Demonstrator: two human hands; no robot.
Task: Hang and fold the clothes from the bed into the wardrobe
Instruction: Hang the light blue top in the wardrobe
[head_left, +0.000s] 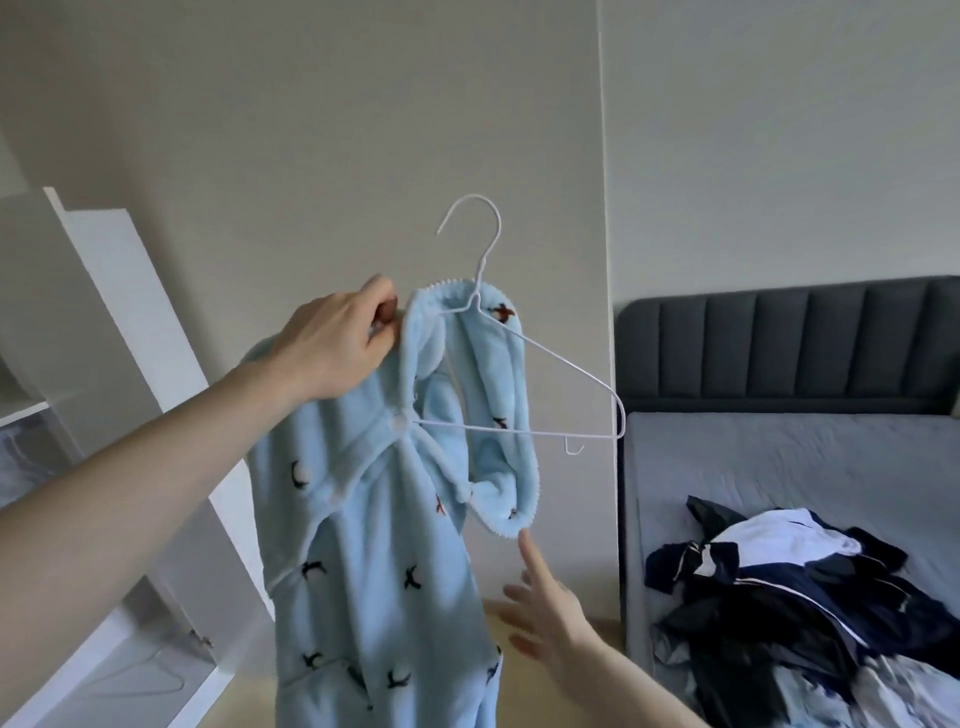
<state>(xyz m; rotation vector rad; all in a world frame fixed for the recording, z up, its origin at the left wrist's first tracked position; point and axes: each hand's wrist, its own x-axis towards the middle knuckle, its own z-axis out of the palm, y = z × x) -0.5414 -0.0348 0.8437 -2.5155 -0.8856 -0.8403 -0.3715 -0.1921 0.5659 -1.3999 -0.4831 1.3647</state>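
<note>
Bedroom, beige wall. Right hand (545, 618) spread, fingers straight, holding nothing, below the collar. Left hand (340, 340) pinches blue fleece robe (374, 545) at the shoulder, half on white wire hanger (519, 364). Dark clothes pile (779, 587) on grey bed (779, 457); wardrobe (119, 364) left, cut off. No readable text.

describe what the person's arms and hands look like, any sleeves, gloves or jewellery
Both forearms are bare up to the frame edge, with no sleeve showing. The left hand and the right hand wear no gloves, and no rings, watch or bracelet show on the visible sides. No markings can be seen.
</note>
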